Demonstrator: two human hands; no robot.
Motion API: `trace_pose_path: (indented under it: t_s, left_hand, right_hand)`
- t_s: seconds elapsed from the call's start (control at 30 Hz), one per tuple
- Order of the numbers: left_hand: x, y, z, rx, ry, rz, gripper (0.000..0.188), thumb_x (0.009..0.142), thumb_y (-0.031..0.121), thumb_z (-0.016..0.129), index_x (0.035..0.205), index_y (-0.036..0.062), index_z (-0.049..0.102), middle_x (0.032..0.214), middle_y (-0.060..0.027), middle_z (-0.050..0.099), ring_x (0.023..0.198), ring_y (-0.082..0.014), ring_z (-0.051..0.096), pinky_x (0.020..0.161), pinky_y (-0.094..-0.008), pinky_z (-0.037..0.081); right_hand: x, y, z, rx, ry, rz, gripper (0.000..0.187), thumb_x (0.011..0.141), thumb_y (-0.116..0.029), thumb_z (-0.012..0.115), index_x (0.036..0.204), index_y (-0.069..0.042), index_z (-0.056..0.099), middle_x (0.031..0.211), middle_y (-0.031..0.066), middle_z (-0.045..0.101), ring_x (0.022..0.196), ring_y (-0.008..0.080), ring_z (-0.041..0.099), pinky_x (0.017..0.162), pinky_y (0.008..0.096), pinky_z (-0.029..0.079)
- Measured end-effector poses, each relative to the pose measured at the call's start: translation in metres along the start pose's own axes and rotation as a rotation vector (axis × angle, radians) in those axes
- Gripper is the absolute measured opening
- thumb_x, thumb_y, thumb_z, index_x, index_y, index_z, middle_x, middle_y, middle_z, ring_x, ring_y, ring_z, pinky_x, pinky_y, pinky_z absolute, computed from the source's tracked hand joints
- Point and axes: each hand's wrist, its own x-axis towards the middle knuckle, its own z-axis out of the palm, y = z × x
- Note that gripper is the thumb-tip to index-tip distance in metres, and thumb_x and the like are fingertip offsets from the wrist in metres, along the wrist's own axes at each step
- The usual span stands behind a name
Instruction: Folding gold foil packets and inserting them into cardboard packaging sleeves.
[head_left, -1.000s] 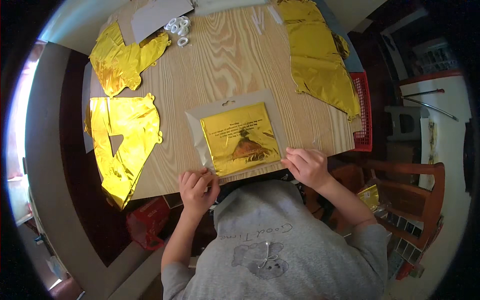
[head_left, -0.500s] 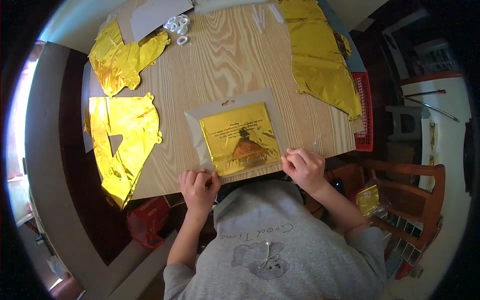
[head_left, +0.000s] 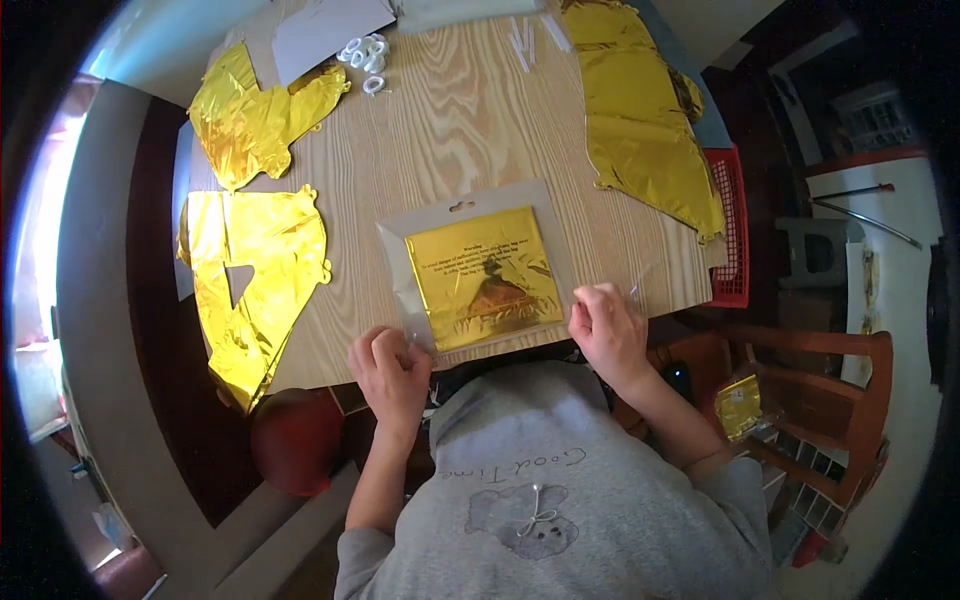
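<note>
A clear plastic bag [head_left: 396,262] with a hang hole lies flat at the table's near edge. Inside it is a folded sheet of gold foil [head_left: 447,308], with dark print showing on top. My left hand [head_left: 388,374] is closed at the bag's lower left corner, thumb against the fingers, apparently pinching the plastic. Just beyond the lower right corner, my right hand [head_left: 608,328] is closed with curled fingers; whatever it may hold is hidden. A faint transparent strip [head_left: 652,277] shows beside that hand.
Flat gold foil balloons [head_left: 262,250] lie on the left, with another foil balloon [head_left: 640,130] at right. White ribbon rolls [head_left: 365,52], a pale sheet [head_left: 325,38] and clear straws [head_left: 523,45] sit at the far side. A red basket [head_left: 733,225] and wooden chair [head_left: 815,385] stand right.
My left hand has drawn slightly left along the bag's near edge. My right hand has shifted a little away from the lower right corner. The view has moved slightly.
</note>
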Motion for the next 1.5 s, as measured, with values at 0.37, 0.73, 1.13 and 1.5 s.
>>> trace_pose_path:
  t_s: [0.37, 0.73, 1.13, 1.5]
  left_hand:
    - [-0.01, 0.062, 0.016, -0.036, -0.404, 0.493, 0.053, 0.075, 0.017, 0.068, 0.127, 0.0089, 0.059, 0.131, -0.0071, 0.055, 0.119, -0.0226, 0.052, 0.096, -0.0411, 0.04]
    - [-0.019, 0.054, 0.013, 0.096, -0.4, 0.354, 0.067, 0.078, 0.034, 0.067, 0.136, 0.004, 0.05, 0.131, -0.012, 0.051, 0.123, -0.0256, 0.047, 0.104, -0.041, 0.033]
    - [-0.032, 0.034, 0.002, 0.186, -0.403, 0.223, 0.075, 0.082, 0.041, 0.065, 0.138, -0.0042, 0.043, 0.147, -0.0252, 0.038, 0.133, -0.0355, 0.041, 0.106, -0.0433, 0.035]
    - [-0.036, 0.025, -0.005, 0.231, -0.444, 0.142, 0.087, 0.081, 0.049, 0.065, 0.145, -0.0016, 0.033, 0.151, -0.0208, 0.035, 0.139, -0.0333, 0.033, 0.107, -0.0447, 0.025]
  right_hand:
    - [-0.001, -0.008, -0.005, -0.011, -0.113, -0.309, 0.024, 0.081, -0.016, 0.061, 0.103, -0.018, 0.069, 0.109, -0.0062, 0.064, 0.065, 0.011, 0.058, 0.057, 0.0278, 0.05]
    - [-0.002, -0.007, -0.009, -0.031, -0.116, -0.291, 0.026, 0.081, -0.017, 0.062, 0.104, -0.018, 0.073, 0.108, -0.007, 0.069, 0.063, 0.0093, 0.057, 0.056, 0.0246, 0.05]
    - [-0.009, -0.004, -0.009, -0.112, -0.108, -0.191, 0.028, 0.082, -0.016, 0.063, 0.108, -0.02, 0.073, 0.118, -0.0062, 0.068, 0.056, 0.0109, 0.053, 0.054, 0.0244, 0.05]
    - [-0.007, -0.003, -0.018, -0.141, -0.163, -0.182, 0.037, 0.079, -0.011, 0.063, 0.115, -0.02, 0.071, 0.113, -0.0035, 0.07, 0.053, 0.0129, 0.056, 0.054, 0.0263, 0.052]
